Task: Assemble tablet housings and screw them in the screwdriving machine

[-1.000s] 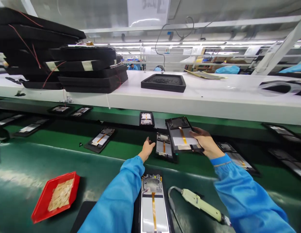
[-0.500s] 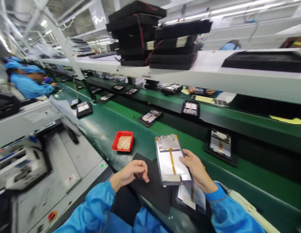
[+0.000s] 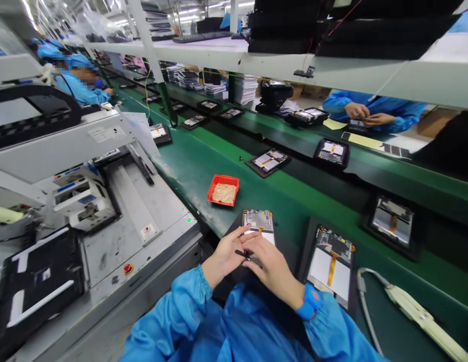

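My left hand [image 3: 228, 253] is palm up with its fingers spread, and a small black piece [image 3: 241, 253] lies at its palm. Over it reaches my right hand [image 3: 274, 266], its fingertips at the left palm and the black piece; whether they pinch it is unclear. Just beyond both hands, a device with a silver plate and orange ribbon [image 3: 264, 221] lies on a dark pad, partly hidden by the hands. Another opened device [image 3: 329, 266] rests on a black pad to the right of my right hand.
A red tray [image 3: 223, 191] of pale material stands ahead. A light green tool [image 3: 418, 314] with a cable lies right. More devices [image 3: 269, 161] line the green belt. A grey machine [image 3: 151, 201] is left. Across the line, a person's hands [image 3: 366, 115] work under the white shelf.
The device my right hand held up now lies on the pad, released. My right hand has moved over to my left hand, which has opened palm up. The view has shifted left and down.
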A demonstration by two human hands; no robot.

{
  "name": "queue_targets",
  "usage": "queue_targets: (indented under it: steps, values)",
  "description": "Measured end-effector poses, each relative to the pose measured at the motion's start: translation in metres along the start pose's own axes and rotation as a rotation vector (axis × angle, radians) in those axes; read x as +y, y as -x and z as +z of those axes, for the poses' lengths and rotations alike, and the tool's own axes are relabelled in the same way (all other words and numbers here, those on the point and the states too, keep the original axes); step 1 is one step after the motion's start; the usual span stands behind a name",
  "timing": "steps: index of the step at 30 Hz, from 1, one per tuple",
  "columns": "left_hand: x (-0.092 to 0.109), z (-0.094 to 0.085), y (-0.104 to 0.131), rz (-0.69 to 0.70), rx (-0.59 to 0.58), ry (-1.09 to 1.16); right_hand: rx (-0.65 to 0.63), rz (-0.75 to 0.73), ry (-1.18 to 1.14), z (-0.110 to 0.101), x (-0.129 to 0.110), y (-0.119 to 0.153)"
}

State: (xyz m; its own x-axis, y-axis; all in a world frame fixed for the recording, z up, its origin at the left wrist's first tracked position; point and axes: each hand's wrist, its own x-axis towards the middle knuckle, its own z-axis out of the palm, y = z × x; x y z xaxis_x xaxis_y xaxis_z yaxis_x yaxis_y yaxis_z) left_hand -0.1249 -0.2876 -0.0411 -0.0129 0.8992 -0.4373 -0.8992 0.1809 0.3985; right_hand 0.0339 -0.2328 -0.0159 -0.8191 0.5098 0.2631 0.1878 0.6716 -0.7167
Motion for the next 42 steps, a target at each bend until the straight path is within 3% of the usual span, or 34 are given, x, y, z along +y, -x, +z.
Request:
queue_targets:
  steps: [2,4,9,13,17,24,30,42]
  values:
    - [0.0,0.002,0.001,-0.011,0.005,-0.03,-0.003,0.018,-0.101,0.009,-0.004,-0.005]
    - [0.001,0.002,0.006,0.043,0.02,-0.131,0.057,0.166,-0.275,0.015,0.002,-0.008]
    - [-0.003,-0.005,0.034,0.513,0.248,-0.935,0.246,0.667,-0.835,0.023,0.02,-0.006]
    - [-0.009,-0.003,0.049,0.756,0.241,-1.414,0.218,0.775,-1.131,0.031,0.021,-0.004]
    - [-0.012,0.001,0.047,0.801,0.276,-1.624,0.158,0.807,-1.267,0.043,0.021,-0.002]
    - [-0.014,-0.005,0.047,0.75,0.327,-1.737,0.181,0.782,-1.376,0.061,0.019,0.0]
    - [-0.011,-0.011,0.047,0.716,0.305,-1.664,0.259,0.782,-1.251,0.067,0.016,-0.002]
    - [-0.006,-0.013,0.047,0.69,0.28,-1.654,0.27,0.73,-1.145,0.068,0.014,-0.004]
